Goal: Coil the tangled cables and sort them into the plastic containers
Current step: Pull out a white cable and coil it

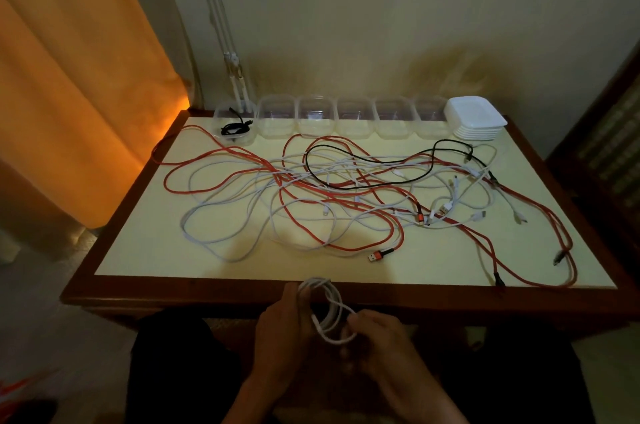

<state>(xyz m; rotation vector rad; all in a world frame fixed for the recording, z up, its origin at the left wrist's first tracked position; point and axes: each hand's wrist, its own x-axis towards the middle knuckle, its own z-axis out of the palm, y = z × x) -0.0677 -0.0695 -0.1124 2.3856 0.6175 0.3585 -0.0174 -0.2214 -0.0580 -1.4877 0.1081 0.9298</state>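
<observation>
A tangle of red, white and black cables (346,191) sprawls across the cream table top (138,250). Below the table's front edge I hold a coiled white cable (329,316) in both hands. My left hand (280,337) grips the coil's left side, fingers curled round the loops. My right hand (377,344) pinches the coil's lower right loop. Along the far edge stands a row of several clear plastic containers (315,119); the leftmost one (235,126) holds a coiled black cable (237,127).
A stack of white lids (476,117) sits at the right end of the container row. An orange curtain (79,77) hangs at the left. The table has a dark wooden rim (207,295). A red USB plug (381,254) lies near the front.
</observation>
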